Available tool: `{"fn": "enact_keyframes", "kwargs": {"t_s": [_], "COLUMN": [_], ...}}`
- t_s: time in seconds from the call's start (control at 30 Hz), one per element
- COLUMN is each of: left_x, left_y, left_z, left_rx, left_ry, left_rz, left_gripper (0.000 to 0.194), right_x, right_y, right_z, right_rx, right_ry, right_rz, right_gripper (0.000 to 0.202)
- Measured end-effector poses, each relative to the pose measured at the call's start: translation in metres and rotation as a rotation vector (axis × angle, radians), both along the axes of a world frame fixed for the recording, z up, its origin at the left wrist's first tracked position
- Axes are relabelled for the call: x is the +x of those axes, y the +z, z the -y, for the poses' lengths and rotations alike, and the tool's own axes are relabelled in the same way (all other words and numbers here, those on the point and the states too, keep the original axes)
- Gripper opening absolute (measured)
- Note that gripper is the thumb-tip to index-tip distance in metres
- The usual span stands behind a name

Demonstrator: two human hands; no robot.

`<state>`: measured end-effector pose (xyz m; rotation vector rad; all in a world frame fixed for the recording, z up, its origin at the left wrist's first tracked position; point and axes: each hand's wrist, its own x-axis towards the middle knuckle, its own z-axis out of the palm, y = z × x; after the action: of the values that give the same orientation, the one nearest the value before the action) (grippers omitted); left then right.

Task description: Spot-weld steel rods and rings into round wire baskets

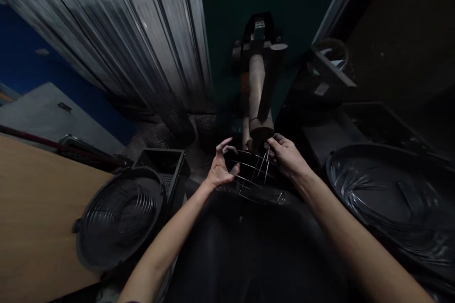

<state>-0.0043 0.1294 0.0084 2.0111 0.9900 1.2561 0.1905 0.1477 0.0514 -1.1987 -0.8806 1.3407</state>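
Note:
A frame of thin, bent metal wires (261, 171) is between my hands, below the end of a thick cylindrical machine arm (256, 85). At the frame's left side my left hand (221, 165) has its thumb and fingers spread in a curve. Whether its fingertips touch the wire I cannot tell. My right hand (286, 154) is closed, thumb against fingers, on the right part of the wire frame, just beneath the arm's tip. Darkness hides the frame's lower part and the fingertips of that hand.
Left stands a round black tub (121, 218) with wire rings, beside a black crate (159, 163). A larger black tub (387, 199) with many thin wires is at right. Behind are a green machine body (227, 23) and corrugated metal sheeting (142, 23).

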Motion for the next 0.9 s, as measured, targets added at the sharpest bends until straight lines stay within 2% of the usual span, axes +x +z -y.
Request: {"fn": "enact_keyframes", "kwargs": {"t_s": [0.1, 0.2, 0.33, 0.5, 0.73, 0.9], "left_x": [0.002, -0.003, -0.007, -0.008, -0.011, -0.013], "left_y": [-0.011, -0.014, -0.015, -0.018, -0.016, -0.014], "left_z": [0.001, 0.001, -0.004, -0.009, -0.01, -0.014], "left_rx": [0.02, 0.013, -0.001, -0.025, -0.027, -0.022], "left_ry": [0.024, 0.061, 0.069, 0.063, 0.059, 0.029], "left_rz": [0.166, 0.219, 0.214, 0.203, 0.181, 0.188], "left_gripper": [0.079, 0.079, 0.08, 0.081, 0.082, 0.083], "right_x": [-0.007, -0.014, -0.019, -0.02, -0.02, -0.023], "right_y": [0.004, 0.01, 0.012, 0.004, -0.006, -0.002], "right_z": [-0.001, -0.005, -0.011, -0.015, -0.021, -0.016], "right_rx": [0.043, 0.074, 0.105, 0.144, 0.102, 0.107], "right_ry": [0.014, 0.0, -0.009, -0.014, 0.007, -0.017], "right_rz": [0.021, 0.076, 0.171, 0.195, 0.117, 0.055], "right_gripper": [0.043, 0.042, 0.039, 0.037, 0.039, 0.038]}}
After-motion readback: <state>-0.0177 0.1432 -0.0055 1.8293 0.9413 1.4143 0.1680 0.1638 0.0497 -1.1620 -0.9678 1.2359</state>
